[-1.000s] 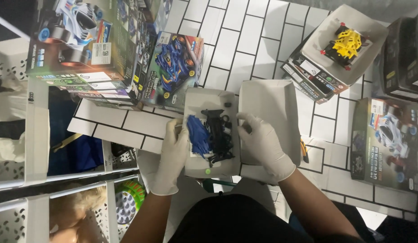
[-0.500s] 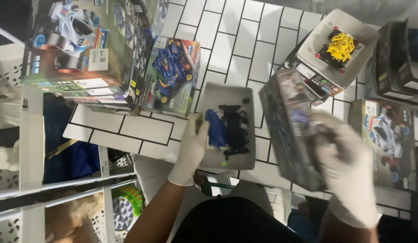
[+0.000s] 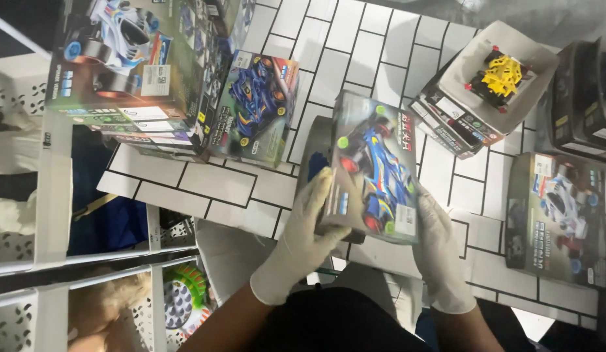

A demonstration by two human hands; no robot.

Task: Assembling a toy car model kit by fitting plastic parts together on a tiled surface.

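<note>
— Over the white tiled tabletop with dark grout lines [image 3: 355, 45], what are the hands doing?

— Both wear pale thin gloves. The left hand [image 3: 303, 234] grips the near left edge of a flat cardboard box lid printed with a blue racing car [image 3: 374, 169], fingers curled up over its side. The right hand [image 3: 443, 254] clasps the lid's near right corner. The lid sits tilted over a grey tray [image 3: 314, 146], of which only a strip shows at its left.

— And around it?

— Just left lies a second car box with a blue car on a dark ground [image 3: 254, 107], beside a taller stack of boxes showing a white car [image 3: 130, 72]. Far right, an open grey tray holding yellow plastic parts [image 3: 502, 75] rests on other boxes, with another white-car box [image 3: 557, 218] nearer. Left of the table stand white perforated baskets [image 3: 29, 221].
</note>
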